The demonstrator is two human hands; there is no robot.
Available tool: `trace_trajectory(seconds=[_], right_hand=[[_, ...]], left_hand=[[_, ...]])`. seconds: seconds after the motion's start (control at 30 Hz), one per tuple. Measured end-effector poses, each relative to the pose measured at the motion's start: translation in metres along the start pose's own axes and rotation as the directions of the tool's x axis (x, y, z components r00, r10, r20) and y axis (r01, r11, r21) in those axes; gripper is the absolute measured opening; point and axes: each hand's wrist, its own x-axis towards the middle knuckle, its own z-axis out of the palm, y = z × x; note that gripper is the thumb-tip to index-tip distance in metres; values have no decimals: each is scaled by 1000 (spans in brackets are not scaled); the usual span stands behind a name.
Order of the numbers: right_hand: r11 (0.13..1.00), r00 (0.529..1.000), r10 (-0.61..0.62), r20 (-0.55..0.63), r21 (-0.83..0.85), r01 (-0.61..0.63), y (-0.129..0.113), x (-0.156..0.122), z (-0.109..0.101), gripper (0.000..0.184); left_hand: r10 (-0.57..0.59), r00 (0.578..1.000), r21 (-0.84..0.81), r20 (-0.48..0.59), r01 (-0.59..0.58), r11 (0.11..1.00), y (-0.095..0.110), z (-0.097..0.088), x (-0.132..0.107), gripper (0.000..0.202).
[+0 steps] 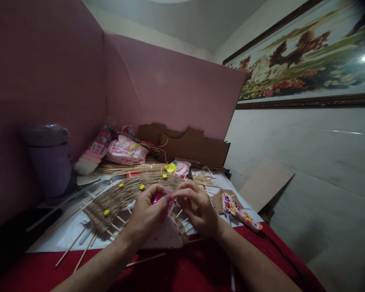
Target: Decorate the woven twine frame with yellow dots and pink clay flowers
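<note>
My left hand (148,211) is closed around a shiny magenta piece (158,197), perhaps foil or plastic; its exact kind is unclear. Close beside it, my right hand (199,207) pinches with thumb and forefinger at the thin, pale end of the same piece. Under and behind both hands lies a curved twine weaving (101,202) on wooden sticks, dotted with several yellow button-like discs (142,187). A white cloth with red dots (167,235) shows below the hands, partly covered by them.
A glue gun with a flowered cover (241,213) and a black cord lies to the right. Loose sticks (85,253) lie at front left. Purple lidded bin (50,162), pink bags (126,150) and torn cardboard (185,144) stand behind. Red cloth (182,271) covers the front edge.
</note>
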Motion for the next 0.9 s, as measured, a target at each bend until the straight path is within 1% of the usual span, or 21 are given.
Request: trace_trajectory(seconds=[0.1, 0.17, 0.27, 0.37, 0.43, 0.5, 0.6, 0.63, 0.7, 0.77, 0.83, 0.9], right_hand=[[1000, 1000, -14, 4, 23, 14, 2, -1, 0, 26], [999, 1000, 15, 1, 33, -15, 3, -1, 1, 27], [992, 994, 111, 22, 50, -112, 5, 0, 3, 22], [974, 987, 158, 42, 156, -163, 8, 0, 4, 20], [945, 982, 187, 36, 268, -190, 10, 0, 6, 23], [899, 967, 251, 38, 360, -247, 10, 1, 7, 24], [853, 941, 336, 38, 411, -322, 9, 2, 8, 10], [848, 936, 350, 37, 413, -333, 9, 3, 7, 12], [845, 933, 357, 44, 409, -343, 8, 4, 6, 23], [847, 934, 354, 52, 407, -343, 8, 5, 4, 25], [845, 934, 352, 57, 410, -344, 7, 5, 3, 19], [836, 933, 348, 90, 421, -353, 5, 5, 2, 15]], left_hand=[[92, 995, 76, 46, -96, 992, 2, -2, 1, 10], [119, 990, 119, 70, -126, 985, 3, -3, 1, 10], [104, 994, 143, 30, -107, 984, 2, -4, 0, 16], [85, 996, 159, 6, -85, 984, 3, -5, 0, 19], [99, 995, 194, 28, -103, 976, 4, -5, -1, 15], [131, 989, 235, 62, -142, 962, 5, -6, -3, 12], [155, 979, 277, 132, -187, 943, 5, -6, -4, 16], [154, 976, 282, 154, -193, 940, 5, -6, -4, 18], [147, 972, 287, 184, -196, 938, 5, -5, -4, 16], [135, 976, 266, 169, -177, 948, 5, -6, -3, 15], [113, 986, 210, 120, -136, 968, 5, -6, -1, 17], [82, 993, 147, 82, -93, 985, 4, -7, 0, 19]])
